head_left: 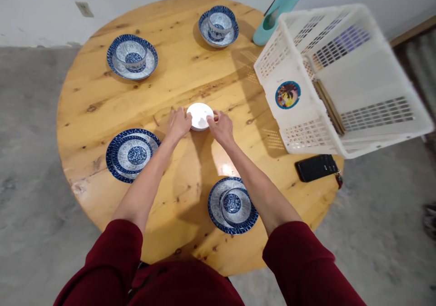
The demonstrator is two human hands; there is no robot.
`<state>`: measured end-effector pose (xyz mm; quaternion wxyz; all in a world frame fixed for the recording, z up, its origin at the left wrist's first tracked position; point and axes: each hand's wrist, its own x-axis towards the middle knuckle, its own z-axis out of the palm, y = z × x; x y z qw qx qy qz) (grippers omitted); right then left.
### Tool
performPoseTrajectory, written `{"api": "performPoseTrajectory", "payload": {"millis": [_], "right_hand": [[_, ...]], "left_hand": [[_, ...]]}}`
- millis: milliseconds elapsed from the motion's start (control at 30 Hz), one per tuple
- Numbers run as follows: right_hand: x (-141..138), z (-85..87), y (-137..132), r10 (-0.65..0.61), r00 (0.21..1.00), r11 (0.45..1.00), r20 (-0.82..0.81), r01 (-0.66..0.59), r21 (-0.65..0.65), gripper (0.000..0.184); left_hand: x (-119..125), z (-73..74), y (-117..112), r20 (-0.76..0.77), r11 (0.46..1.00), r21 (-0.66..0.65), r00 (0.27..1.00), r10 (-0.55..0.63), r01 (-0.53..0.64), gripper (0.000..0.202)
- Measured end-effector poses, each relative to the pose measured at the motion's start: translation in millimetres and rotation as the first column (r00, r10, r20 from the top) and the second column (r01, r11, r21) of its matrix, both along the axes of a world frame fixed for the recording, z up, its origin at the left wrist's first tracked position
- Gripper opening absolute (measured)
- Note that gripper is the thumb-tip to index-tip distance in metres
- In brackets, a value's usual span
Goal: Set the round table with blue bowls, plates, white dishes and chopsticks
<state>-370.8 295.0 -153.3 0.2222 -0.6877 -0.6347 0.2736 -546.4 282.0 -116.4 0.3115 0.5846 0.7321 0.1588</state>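
A small stack of round white saucers [199, 113] is near the middle of the wooden table [170, 79]. My left hand [179, 123] pinches the stack's left rim, fingers closed. Gripping the opposite rim is my right hand [221, 127], its thumb lying over the top saucer. Whether the stack touches the table is hard to tell. Around it stand blue-and-white settings, each a bowl on a plate: one at back left [132, 57], one at the back [219, 27], one beside my left forearm [133, 155] and one by my right forearm [233, 206].
A large white plastic basket [308, 101] stands at the table's right edge, with a flat wooden piece inside. Behind it is a teal bottle [277, 15]. A black phone-like object [315, 168] lies in front of the basket. The wall [41, 11] borders the far side.
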Motion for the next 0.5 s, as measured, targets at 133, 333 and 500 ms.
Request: {"api": "performPoseTrajectory", "payload": {"millis": [133,333,500], "right_hand": [[3.8,2.7,-1.9,-0.033,0.999,0.995,-0.040,0.036,0.093,0.039],[0.8,10.5,-1.9,-0.060,0.996,0.996,-0.072,0.064,0.067,0.024],[-3.2,11.0,-0.5,-0.139,0.983,0.990,-0.124,0.141,0.015,0.024]], "left_hand": [[-4.8,16.6,-6.7,0.054,0.996,0.048,0.996,0.067,-0.070,0.039],[0.8,13.9,-6.2,0.143,0.997,0.030,0.987,0.071,-0.076,0.035],[6.3,24.8,-6.7,0.109,0.993,0.064,0.990,0.090,-0.097,0.035]]}}
